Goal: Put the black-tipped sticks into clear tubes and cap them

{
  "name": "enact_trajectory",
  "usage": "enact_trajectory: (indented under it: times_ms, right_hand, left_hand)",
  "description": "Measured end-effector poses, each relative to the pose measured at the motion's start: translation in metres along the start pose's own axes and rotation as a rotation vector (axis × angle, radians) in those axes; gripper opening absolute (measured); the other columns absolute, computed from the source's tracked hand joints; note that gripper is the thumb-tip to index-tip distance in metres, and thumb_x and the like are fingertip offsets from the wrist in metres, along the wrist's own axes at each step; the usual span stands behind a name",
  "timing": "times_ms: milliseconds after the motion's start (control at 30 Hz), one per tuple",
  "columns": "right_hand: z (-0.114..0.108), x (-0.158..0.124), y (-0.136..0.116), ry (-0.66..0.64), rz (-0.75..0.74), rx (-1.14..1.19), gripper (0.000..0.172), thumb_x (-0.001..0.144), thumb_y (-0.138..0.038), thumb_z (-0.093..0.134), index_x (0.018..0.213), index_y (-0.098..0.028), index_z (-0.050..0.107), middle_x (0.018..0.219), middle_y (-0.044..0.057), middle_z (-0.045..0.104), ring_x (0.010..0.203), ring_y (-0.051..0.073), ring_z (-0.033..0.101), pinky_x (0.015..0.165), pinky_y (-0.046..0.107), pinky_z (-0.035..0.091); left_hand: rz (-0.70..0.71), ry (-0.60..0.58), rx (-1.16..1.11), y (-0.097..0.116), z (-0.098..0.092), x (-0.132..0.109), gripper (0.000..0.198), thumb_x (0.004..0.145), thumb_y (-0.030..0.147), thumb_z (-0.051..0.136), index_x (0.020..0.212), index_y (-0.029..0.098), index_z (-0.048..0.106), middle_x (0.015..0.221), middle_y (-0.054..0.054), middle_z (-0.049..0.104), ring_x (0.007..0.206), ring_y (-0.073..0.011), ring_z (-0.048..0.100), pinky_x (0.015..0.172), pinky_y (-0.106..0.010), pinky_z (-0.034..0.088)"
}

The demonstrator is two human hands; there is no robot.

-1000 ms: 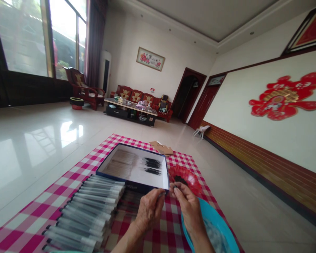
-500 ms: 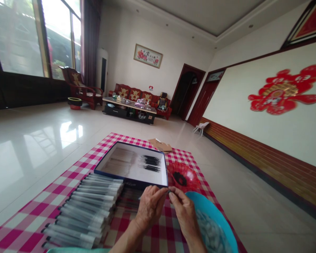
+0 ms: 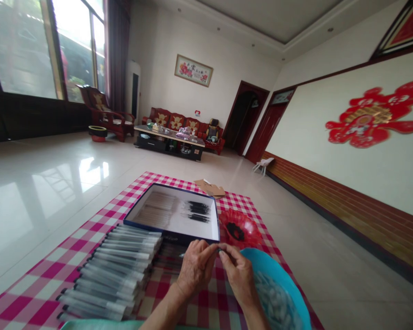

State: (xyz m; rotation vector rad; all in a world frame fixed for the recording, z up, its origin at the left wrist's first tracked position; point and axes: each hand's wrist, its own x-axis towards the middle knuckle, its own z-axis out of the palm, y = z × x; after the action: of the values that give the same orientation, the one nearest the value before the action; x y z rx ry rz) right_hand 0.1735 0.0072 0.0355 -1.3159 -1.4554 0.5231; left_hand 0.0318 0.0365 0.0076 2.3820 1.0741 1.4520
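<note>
My left hand and my right hand meet over the checked cloth, fingertips pinched together. Between them shows a small dark piece, mostly hidden by the fingers. A small light tip shows at the left edge of my left hand; I cannot tell what it belongs to. To the left lies a stack of clear pens with dark ends. Just beyond my hands is a shallow box holding thin pale sticks and black-ended slim pieces. My right hand is beside a blue basin of small whitish pieces.
A red flower-shaped dish with a dark centre stands right of the box. Flat brown cardboard lies behind it. The pink-and-white checked cloth covers the table. Farther off are a low table and wooden seating.
The view has shifted very slightly. Both hands keep the same pinch, fingertips together, with hardly any movement.
</note>
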Motion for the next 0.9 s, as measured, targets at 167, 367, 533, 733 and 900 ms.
enact_trajectory:
  times_ms: [167,367,533,733,900]
  right_hand:
    - [-0.004,-0.002,-0.008,0.02,-0.033,-0.032,0.025,0.081,-0.034,0.057,0.093,-0.018,0.072,0.094,0.009,0.072,0.086,0.024,0.067,0.08,0.034,0.053]
    - [-0.009,-0.008,-0.013,0.001,0.047,0.015,0.03,0.08,-0.039,0.058,0.093,-0.016,0.071,0.089,0.01,0.073,0.081,0.024,0.067,0.075,0.034,0.054]
    - [0.002,-0.026,-0.019,-0.082,0.049,0.034,0.032,0.083,-0.043,0.055,0.094,-0.016,0.068,0.089,0.009,0.072,0.079,0.022,0.066,0.072,0.03,0.052]
    - [0.029,-0.053,-0.012,0.008,-0.071,-0.098,0.03,0.089,-0.043,0.045,0.081,-0.02,0.061,0.07,0.004,0.066,0.063,0.017,0.059,0.059,0.026,0.047]
    - [0.042,-0.058,0.004,0.07,-0.135,-0.172,0.037,0.092,-0.043,0.038,0.067,-0.022,0.056,0.064,0.004,0.061,0.06,0.017,0.058,0.058,0.027,0.044]
  left_hand:
    - [0.006,-0.048,-0.006,0.006,-0.006,0.006,0.027,0.095,0.021,0.036,0.102,0.019,0.062,0.079,-0.006,0.056,0.075,-0.0189,0.05,0.07,-0.031,0.038]
    - [0.026,-0.134,0.069,0.019,-0.022,0.009,0.026,0.094,0.019,0.036,0.095,0.02,0.062,0.078,-0.005,0.055,0.074,-0.0196,0.049,0.071,-0.032,0.038]
    - [0.006,-0.19,0.141,0.026,-0.044,-0.009,0.027,0.094,0.019,0.033,0.09,0.019,0.06,0.077,-0.005,0.054,0.074,-0.02,0.048,0.072,-0.033,0.038]
    - [-0.028,-0.182,0.178,0.026,-0.045,-0.04,0.025,0.093,0.016,0.035,0.094,0.019,0.059,0.078,-0.005,0.054,0.075,-0.0204,0.048,0.071,-0.034,0.037]
    - [0.016,-0.206,0.223,0.022,-0.041,-0.048,0.021,0.09,0.015,0.038,0.089,0.02,0.059,0.077,-0.005,0.053,0.073,-0.0203,0.047,0.07,-0.034,0.036]
